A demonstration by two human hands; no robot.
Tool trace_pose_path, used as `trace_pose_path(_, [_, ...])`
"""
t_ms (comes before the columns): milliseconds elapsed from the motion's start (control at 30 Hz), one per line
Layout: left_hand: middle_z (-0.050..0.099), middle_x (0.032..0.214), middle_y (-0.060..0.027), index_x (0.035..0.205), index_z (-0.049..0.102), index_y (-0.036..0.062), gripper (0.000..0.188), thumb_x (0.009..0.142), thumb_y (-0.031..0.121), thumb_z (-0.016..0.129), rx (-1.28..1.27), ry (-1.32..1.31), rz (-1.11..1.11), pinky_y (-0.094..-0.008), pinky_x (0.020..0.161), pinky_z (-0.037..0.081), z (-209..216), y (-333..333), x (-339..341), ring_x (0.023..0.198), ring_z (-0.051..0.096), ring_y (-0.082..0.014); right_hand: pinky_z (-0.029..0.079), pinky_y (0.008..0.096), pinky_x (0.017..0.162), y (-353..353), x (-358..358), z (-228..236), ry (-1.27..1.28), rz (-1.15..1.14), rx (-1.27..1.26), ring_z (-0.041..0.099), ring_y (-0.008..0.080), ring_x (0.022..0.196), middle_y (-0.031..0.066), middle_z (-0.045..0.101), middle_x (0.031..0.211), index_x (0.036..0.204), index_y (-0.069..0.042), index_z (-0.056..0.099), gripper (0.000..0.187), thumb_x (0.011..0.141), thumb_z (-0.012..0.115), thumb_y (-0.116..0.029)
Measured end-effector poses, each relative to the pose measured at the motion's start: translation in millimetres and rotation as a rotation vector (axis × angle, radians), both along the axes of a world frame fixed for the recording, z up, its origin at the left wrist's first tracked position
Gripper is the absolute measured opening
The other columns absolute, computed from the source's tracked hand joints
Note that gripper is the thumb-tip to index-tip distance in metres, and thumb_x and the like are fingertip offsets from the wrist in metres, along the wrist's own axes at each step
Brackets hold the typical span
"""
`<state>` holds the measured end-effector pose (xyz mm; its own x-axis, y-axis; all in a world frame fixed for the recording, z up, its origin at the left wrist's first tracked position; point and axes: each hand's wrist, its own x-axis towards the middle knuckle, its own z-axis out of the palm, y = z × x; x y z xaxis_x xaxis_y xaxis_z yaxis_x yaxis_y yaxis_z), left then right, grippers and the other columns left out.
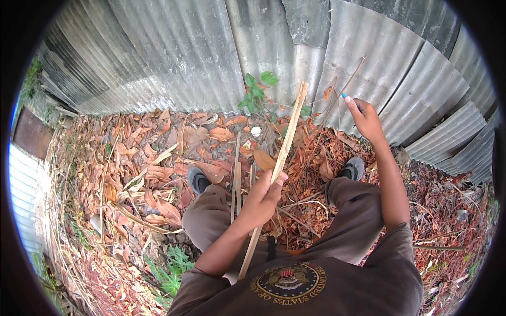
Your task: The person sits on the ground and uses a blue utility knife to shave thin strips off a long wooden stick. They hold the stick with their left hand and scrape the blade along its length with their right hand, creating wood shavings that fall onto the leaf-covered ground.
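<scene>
My left hand (261,201) is closed around a long, pale split wooden strip (291,129). The strip slants from in front of my shirt up toward the metal fence, its upper end rough and frayed. Raised to the right, near the fence, my right hand (367,121) has its fingers curled and its thumb pointing up. A small blue bit (343,95) shows at the thumb tip; what the curled fingers hold, if anything, is hidden. A thin brown twig (356,72) rises just past that thumb. Between my feet, more narrow wooden strips (238,179) lie beside my left hand.
A corrugated metal fence (184,58) stands ahead, with overlapping sheets at the right. Dry brown leaves (158,168) and twigs cover the ground. A green plant (254,94) grows at the fence's foot, and another leafy weed (171,268) stands by my left leg.
</scene>
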<state>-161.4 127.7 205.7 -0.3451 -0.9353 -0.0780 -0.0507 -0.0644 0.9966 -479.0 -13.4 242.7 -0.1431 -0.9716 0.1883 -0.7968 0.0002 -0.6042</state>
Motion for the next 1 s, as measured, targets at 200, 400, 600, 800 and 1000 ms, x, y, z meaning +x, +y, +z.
trace_pose_path(200, [0.033, 0.058, 0.0052, 0.097, 0.052, 0.008, 0.042, 0.105, 0.04, 0.027, 0.262, -0.009, -0.085, -0.0223, 0.046, 0.024, 32.8, -45.7, -15.5, 0.049, 0.027, -0.0056, 0.049, 0.0424, 0.062, 31.6, 47.7, 12.0, 0.078, 0.205, 0.021, 0.064, 0.0332, 0.062, 0.0138, 0.059, 0.056, 0.089, -0.006, 0.072, 0.064, 0.085, 0.053, -0.066])
trace_pose_path(400, [0.036, 0.059, 0.0041, 0.09, 0.049, 0.0094, 0.04, 0.105, 0.041, 0.03, 0.355, 0.066, -0.078, -0.0224, 0.045, 0.023, 9.3, -47.3, -21.7, 0.049, 0.029, -0.0052, 0.051, 0.0452, 0.059, 41.2, 67.9, -1.2, 0.229, 0.341, -0.082, 0.065, 0.0344, 0.061, 0.0134, 0.062, 0.058, 0.089, -0.012, 0.074, 0.063, 0.079, 0.055, -0.071])
trace_pose_path(600, [0.038, 0.065, 0.0035, 0.093, 0.049, 0.0073, 0.037, 0.102, 0.042, 0.04, 0.282, 0.057, -0.047, -0.0232, 0.053, 0.031, 6.7, -38.3, -23.7, 0.058, 0.037, -0.006, 0.049, 0.0454, 0.053, 42.0, 85.1, -14.8, 0.302, 0.414, -0.186, 0.062, 0.0336, 0.053, 0.0122, 0.057, 0.051, 0.069, -0.008, 0.065, 0.068, 0.077, 0.054, -0.075])
trace_pose_path(800, [0.041, 0.067, 0.0029, 0.093, 0.052, 0.0059, 0.034, 0.101, 0.038, 0.047, 0.182, -0.029, -0.019, -0.0262, 0.056, 0.037, -2.6, -36.9, -20.5, 0.061, 0.041, -0.0062, 0.048, 0.0445, 0.049, 44.2, 90.9, -19.3, 0.344, 0.431, -0.227, 0.06, 0.0333, 0.048, 0.0128, 0.055, 0.048, 0.063, -0.008, 0.063, 0.067, 0.076, 0.057, -0.073])
trace_pose_path(1000, [0.049, 0.061, -0.0103, 0.094, 0.052, 0.0017, 0.035, 0.099, 0.036, 0.048, -0.16, -0.329, 0.066, -0.0377, 0.056, 0.041, 2.0, -29.7, -15.2, 0.055, 0.053, -0.0238, 0.048, 0.0433, 0.046, 44.2, 94.8, -23.9, 0.388, 0.439, -0.27, 0.059, 0.0326, 0.045, 0.0121, 0.054, 0.047, 0.061, -0.009, 0.063, 0.066, 0.075, 0.057, -0.073])
